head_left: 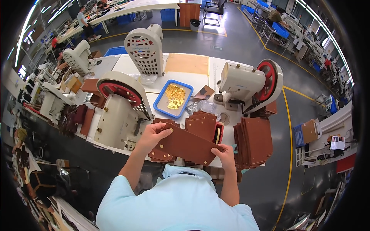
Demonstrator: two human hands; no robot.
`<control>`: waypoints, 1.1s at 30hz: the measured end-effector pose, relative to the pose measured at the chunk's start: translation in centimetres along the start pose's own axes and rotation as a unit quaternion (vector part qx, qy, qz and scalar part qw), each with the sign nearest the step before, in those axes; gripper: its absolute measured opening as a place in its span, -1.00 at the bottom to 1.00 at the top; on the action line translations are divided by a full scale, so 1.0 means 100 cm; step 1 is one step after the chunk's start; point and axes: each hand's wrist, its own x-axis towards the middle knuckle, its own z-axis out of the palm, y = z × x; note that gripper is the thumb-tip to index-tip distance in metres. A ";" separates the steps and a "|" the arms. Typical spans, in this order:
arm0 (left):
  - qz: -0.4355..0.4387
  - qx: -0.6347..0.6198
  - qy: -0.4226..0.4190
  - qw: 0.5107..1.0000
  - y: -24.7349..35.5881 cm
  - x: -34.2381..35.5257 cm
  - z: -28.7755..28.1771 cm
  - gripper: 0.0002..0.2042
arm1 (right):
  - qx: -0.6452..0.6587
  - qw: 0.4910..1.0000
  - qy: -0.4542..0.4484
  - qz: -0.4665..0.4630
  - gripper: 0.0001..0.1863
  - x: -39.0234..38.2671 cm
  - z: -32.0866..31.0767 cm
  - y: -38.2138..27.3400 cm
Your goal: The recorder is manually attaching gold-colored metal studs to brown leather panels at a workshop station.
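A brown leather-like panel point(184, 144) is stretched at a tilt between my hands, its left end higher in view. My left hand point(152, 136) pinches its upper left corner, thumb on top. My right hand point(225, 154) grips the right end with the thumb on its face. Beneath and beyond it lie stacked brown panels point(199, 122), some with small gold pieces at their corners. A taller stack of brown panels point(253, 141) stands right of my right hand. Past the stacks, a blue-rimmed tray point(156, 104) holds many small gold-coloured pieces point(176, 97).
A cream machine with a red wheel point(122, 115) stands at my left, and another machine point(246, 81) at the right. A third machine point(145, 52) stands at the table's far side. Clear plastic bags point(204, 107) lie beside the tray. Other people work farther off.
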 end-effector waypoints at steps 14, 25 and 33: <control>0.112 0.382 -0.203 0.895 -0.025 0.000 0.054 -0.73 | -0.050 0.998 -0.002 -0.048 -0.78 -0.012 0.042 -0.002; 0.183 0.286 -0.193 0.921 -0.027 0.001 0.075 -0.71 | -0.515 0.791 0.329 0.010 -0.53 0.054 -0.172 0.225; 0.191 0.216 -0.153 0.945 -0.023 -0.007 0.063 -0.76 | -0.348 0.914 0.166 0.124 -0.69 0.047 -0.093 0.152</control>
